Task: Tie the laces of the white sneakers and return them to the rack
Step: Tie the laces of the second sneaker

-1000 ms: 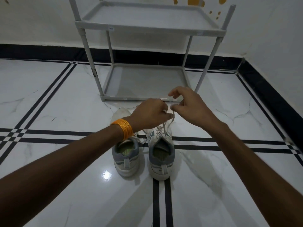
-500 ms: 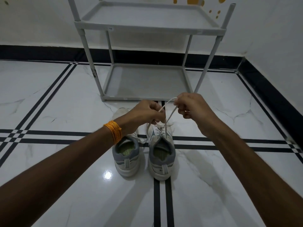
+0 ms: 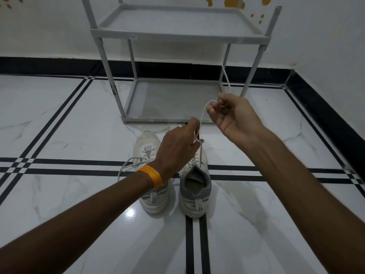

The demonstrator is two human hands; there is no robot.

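Now pinching the lace (image 3: 203,115) at frame centre with both hands, left (image 3: 177,147) low, right (image 3: 235,117) high. Probably handling limp and light; best gripping near the right sneaker's (image 3: 195,186) eyelets.

Two white sneakers with grey heel collars stand side by side on the floor, toes toward the grey two-shelf rack (image 3: 177,34). The left sneaker (image 3: 150,175) has loose laces trailing leftward; the right sneaker (image 3: 195,186) has its lace (image 3: 203,113) drawn upward, taut.

Both arms outstretched, left hand (image 3: 177,147) pinched low, right hand (image 3: 235,115) raised, fingers curled
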